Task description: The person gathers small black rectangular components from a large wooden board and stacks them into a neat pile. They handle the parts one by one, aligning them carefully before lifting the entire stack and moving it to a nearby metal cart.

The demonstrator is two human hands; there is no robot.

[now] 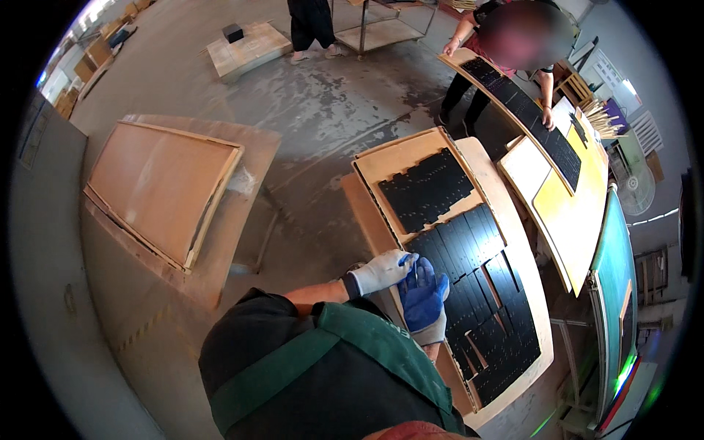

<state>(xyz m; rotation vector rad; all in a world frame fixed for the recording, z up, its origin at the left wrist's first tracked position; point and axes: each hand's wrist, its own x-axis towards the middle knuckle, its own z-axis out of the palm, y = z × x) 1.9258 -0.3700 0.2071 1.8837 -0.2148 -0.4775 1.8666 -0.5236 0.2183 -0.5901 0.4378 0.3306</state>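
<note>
Both hands wear white gloves with blue coated palms and fingers. My left hand (385, 270) is closed, its fingers pinched together beside the fingertips of my right hand; anything between them is too small to make out. My right hand (426, 299) is held palm up with its fingers stretched out and no object lying on the palm. Under and beyond them is a shallow wooden tray (387, 213) with raised edges. Rows of flat black strips (469, 246) dotted with small marks lie in it, with gaps showing bare wood. A separate block of black strips (427, 189) lies at its far end.
A co-worker (480, 44) at the far right holds a long board (513, 110) bearing black strips above a yellow-topped table (576, 198). A framed wooden panel (165, 187) rests on a table at left. Farther back are a low pallet (249, 50) and a wheeled cart (378, 35).
</note>
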